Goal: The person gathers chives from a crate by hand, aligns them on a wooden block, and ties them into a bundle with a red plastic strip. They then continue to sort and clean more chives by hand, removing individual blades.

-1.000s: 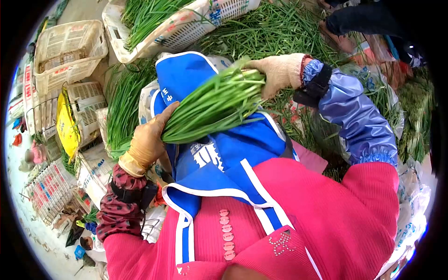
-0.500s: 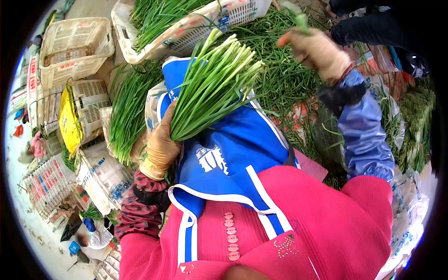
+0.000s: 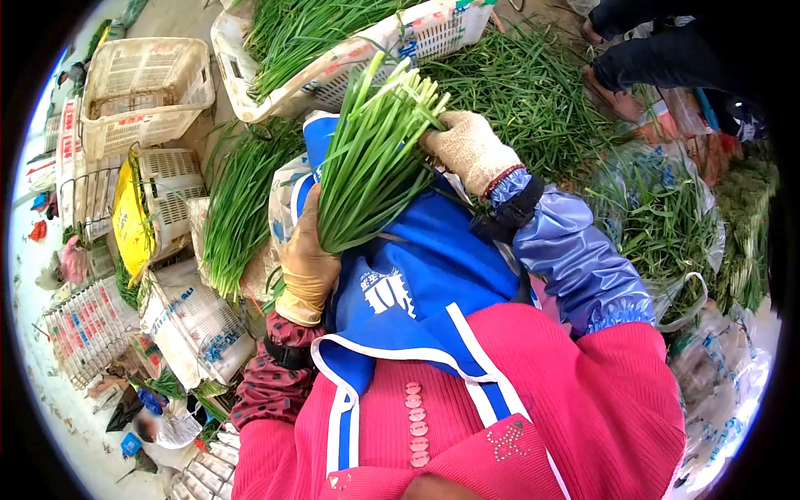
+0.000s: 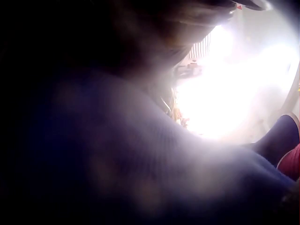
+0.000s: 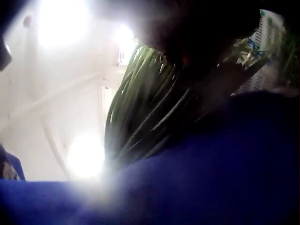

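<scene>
A bunch of long green stalks (image 3: 367, 175), pale ends up, stands tilted over the blue apron (image 3: 450, 242). My left hand (image 3: 308, 267), in a tan glove, grips its lower leafy part. At the pale end my right hand (image 3: 475, 152), in a knitted glove, has its fingers bent against the bunch's right side; the fingertips are partly hidden behind stalks. In the right wrist view the stalks (image 5: 145, 103) hang beside a dark hand shape. The left wrist view is dark and blurred, with the hand's hold not discernible.
A white crate (image 3: 333, 75) of greens stands ahead, an empty crate (image 3: 146, 96) at the upper left. More stalks (image 3: 250, 208) lie left of the apron. Loose leaves (image 3: 533, 100) cover the ground ahead right, near another person's legs (image 3: 667, 62). A plastic bag (image 3: 658, 217) holds greens.
My right hand first left the pale end and swung right with a small green piece, then came back to the bunch without that piece visible. The bunch has tilted more upright in my left hand.
</scene>
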Motion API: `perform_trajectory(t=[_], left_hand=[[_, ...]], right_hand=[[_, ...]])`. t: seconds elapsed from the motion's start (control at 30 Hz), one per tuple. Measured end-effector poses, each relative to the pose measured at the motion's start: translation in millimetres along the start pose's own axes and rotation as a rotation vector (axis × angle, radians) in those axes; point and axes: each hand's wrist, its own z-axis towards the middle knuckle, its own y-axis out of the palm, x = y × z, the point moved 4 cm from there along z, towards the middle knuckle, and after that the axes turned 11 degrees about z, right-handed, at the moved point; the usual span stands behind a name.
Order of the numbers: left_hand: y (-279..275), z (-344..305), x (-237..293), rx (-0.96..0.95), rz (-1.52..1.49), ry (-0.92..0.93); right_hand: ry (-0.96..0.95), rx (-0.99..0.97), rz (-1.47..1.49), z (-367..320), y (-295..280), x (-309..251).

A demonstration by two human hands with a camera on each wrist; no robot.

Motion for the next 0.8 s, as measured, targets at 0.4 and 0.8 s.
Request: perform_trajectory(t=[0.4,0.8], left_hand=[[1,4,-3,-0.109,-0.347,0.006],[4,5,-3,-0.152,-0.414,0.005]], right_hand=[[-0.108,0.283,0.158,58,-145,14],[-0.187,-0.239,-0.066,49,-32,-3]])
